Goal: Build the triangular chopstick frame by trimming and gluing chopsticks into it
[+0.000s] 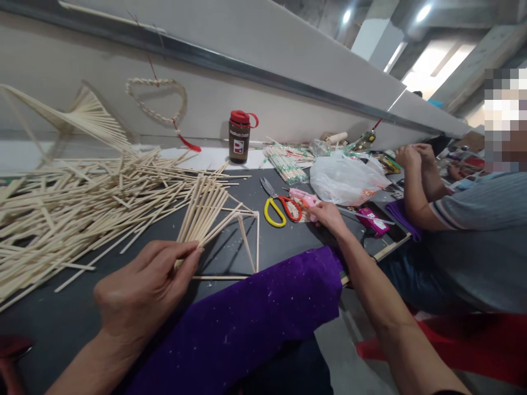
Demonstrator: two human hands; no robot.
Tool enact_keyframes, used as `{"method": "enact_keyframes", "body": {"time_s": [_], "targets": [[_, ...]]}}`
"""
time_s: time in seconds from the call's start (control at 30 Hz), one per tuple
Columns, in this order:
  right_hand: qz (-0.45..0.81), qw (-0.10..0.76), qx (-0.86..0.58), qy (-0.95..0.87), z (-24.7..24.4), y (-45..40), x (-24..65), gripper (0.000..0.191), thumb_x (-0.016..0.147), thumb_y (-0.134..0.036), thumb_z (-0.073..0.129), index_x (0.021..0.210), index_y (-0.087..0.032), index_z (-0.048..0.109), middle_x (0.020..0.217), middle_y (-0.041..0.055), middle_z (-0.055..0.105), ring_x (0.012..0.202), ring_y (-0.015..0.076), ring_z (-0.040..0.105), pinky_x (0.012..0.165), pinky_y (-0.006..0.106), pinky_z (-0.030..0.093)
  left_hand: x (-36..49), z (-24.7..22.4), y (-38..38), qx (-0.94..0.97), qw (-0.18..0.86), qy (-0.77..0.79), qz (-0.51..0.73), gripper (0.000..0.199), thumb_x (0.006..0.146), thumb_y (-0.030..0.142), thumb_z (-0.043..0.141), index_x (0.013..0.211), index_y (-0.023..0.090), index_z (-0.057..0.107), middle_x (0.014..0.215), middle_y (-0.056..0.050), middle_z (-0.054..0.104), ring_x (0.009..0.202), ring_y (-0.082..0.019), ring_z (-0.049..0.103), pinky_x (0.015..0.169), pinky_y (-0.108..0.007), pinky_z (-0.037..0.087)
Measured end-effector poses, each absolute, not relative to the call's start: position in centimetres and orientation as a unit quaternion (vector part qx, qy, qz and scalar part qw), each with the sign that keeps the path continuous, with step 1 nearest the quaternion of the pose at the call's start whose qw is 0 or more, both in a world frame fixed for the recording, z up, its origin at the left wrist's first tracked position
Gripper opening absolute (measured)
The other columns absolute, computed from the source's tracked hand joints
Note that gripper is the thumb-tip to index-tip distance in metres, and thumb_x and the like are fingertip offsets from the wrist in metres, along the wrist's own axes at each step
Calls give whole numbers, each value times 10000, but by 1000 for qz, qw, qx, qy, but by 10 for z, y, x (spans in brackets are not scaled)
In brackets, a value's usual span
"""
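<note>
My left hand (152, 285) is closed, thumb and fingers pinching the lower end of a fan-shaped frame of thin wooden sticks (206, 211). Straight sticks of this frame reach down to the dark table on its right side. My right hand (329, 219) is stretched out to the right, its fingers closed at a pink glue gun (302, 196) lying on the table; the grip is partly hidden. Beside it, on the left, lie scissors (278, 206) with one yellow and one red handle loop, blades apart.
Loose sticks (94, 208) form a big pile at the left. A red-lidded bottle (239, 137) stands by the wall, near a bundle of wrapped sticks (286, 163) and a white plastic bag (349, 178). Purple cloth (255, 312) covers my lap. A co-worker (465, 219) sits at the right.
</note>
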State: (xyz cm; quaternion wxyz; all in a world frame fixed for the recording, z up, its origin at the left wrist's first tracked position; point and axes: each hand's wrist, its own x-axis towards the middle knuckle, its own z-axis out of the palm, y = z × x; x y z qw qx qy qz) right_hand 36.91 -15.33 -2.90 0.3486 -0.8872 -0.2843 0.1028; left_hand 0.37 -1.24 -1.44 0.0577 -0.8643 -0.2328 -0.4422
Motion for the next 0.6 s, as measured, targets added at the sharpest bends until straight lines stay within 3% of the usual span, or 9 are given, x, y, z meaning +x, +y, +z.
{"method": "enact_keyframes", "body": {"time_s": [0.13, 0.3, 0.47, 0.6], "targets": [[77, 432, -861, -258, -22, -161, 376, 209, 694, -378, 549, 677, -170, 561, 484, -6, 571, 414, 131, 509, 431, 232, 355, 4, -14, -13, -864, 58, -228, -445, 117, 772, 254, 713, 875, 214, 672, 804, 39, 718, 618, -87, 654, 453, -195, 383], [26, 516, -823, -236, 5, -166, 388, 203, 692, -381, 553, 699, -181, 523, 515, -32, 538, 393, 101, 457, 390, 223, 341, 4, -14, -13, -864, 52, -226, -447, 111, 776, 255, 711, 870, 205, 681, 803, 34, 721, 602, -82, 644, 464, -189, 377], [-62, 681, -684, -254, 33, -154, 375, 198, 647, -332, 622, 753, -189, 534, 582, -60, 513, 448, 83, 457, 403, 201, 360, 3, -15, -14, -861, 57, -227, -451, 108, 779, 257, 709, 863, 195, 682, 779, 26, 711, 588, -81, 633, 475, -188, 374], [61, 726, -605, -321, 44, -133, 342, 250, 613, -212, 633, 857, -179, 590, 591, -70, 458, 453, 60, 398, 412, 190, 315, 3, -14, -17, -869, 19, -220, -442, 123, 783, 224, 704, 898, 191, 677, 804, 19, 705, 632, -84, 651, 538, -180, 428]]}}
